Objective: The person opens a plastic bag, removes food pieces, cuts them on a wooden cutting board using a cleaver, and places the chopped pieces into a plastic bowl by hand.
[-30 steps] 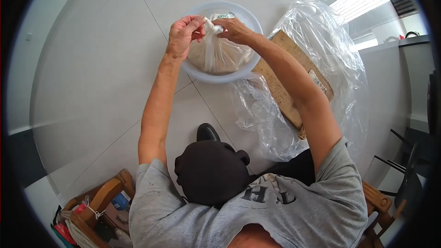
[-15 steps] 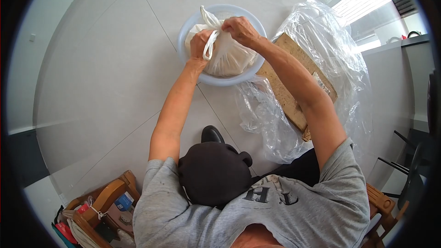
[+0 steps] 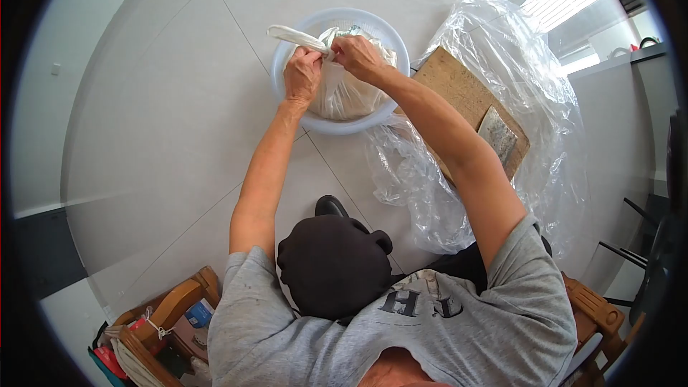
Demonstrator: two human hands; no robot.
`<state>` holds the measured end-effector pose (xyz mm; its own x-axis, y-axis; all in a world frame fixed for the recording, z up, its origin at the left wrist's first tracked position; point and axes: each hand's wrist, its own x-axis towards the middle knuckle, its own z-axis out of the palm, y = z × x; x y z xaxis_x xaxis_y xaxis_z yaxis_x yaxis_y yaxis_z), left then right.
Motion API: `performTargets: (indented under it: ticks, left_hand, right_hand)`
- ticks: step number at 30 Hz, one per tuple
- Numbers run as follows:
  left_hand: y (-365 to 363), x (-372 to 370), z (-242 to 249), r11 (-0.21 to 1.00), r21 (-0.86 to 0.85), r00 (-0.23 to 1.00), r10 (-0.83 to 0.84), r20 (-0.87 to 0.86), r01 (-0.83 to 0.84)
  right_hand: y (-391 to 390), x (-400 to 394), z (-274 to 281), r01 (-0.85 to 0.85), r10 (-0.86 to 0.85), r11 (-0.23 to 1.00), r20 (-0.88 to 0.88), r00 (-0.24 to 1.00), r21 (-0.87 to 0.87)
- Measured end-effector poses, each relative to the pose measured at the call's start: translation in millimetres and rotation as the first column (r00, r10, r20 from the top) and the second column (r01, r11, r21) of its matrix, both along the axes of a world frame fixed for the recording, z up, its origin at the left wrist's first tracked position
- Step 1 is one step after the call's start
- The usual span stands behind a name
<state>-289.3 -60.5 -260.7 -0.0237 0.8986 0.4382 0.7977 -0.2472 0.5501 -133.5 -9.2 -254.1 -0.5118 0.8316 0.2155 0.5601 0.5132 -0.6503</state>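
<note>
Both hands, left [image 3: 303, 75] & right [image 3: 356, 57], are pinching the bag [image 3: 344, 93] neck closed, w/ basin [image 3: 287, 46] underneath catching it.

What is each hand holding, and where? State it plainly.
Both the left hand and the right hand grip the white bag at its gathered neck, over the basin.

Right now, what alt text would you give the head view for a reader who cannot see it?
Seen from above, a person's left hand and right hand grip the twisted top of a white plastic bag sitting in a pale blue basin on a tiled floor. Beside it, a brown board lies on clear plastic sheeting.
</note>
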Motion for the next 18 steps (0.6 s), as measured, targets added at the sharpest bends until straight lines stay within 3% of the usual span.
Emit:
performTargets:
  ticks: [1,5,7,9,10,12,13,15,16,18]
  left_hand:
    - [-1,-1,4,1.0,-0.031,0.998,-0.002,-0.065,0.0]
    - [-4,-17,-4,0.994,0.028,0.993,0.111,-0.05,-0.11]
    - [-4,-52,-27,0.974,-0.008,0.973,0.226,0.043,-0.226]
    - [-8,-58,-22,0.936,-0.24,0.944,0.297,0.146,-0.257]
    - [-11,-62,-17,0.897,-0.354,0.92,0.344,0.188,-0.263]
    - [-8,-42,16,0.986,0.021,0.98,0.161,0.119,-0.165]
    - [-7,-29,25,0.975,0.206,0.995,0.075,0.061,-0.086]
    - [4,-12,25,0.993,0.114,0.986,0.045,-0.16,-0.027]
    - [8,-9,26,0.998,0.063,0.963,0.023,-0.269,-0.006]
    - [16,-11,17,0.994,-0.084,0.948,0.04,-0.317,-0.07]
  right_hand:
    - [2,0,3,0.018,-0.016,0.999,0.064,0.998,-0.028]
    - [11,35,3,0.2,-0.187,0.974,-0.119,0.975,0.104]
    - [14,70,0,0.357,-0.369,0.926,-0.091,0.925,-0.123]
    - [10,88,-12,0.382,-0.436,0.854,-0.084,0.896,-0.354]
    - [11,82,-13,0.321,-0.36,0.909,-0.114,0.926,-0.264]
    - [9,75,-14,0.203,-0.213,0.976,-0.147,0.966,-0.08]
    - [6,68,-8,0.146,-0.142,0.989,-0.101,0.985,0.031]
    - [4,51,13,0.007,-0.011,0.966,0.014,1.0,0.258]
    - [5,47,14,-0.054,0.005,0.949,0.157,0.988,0.311]
    - [10,45,17,-0.011,0.013,0.995,0.017,1.0,-0.101]
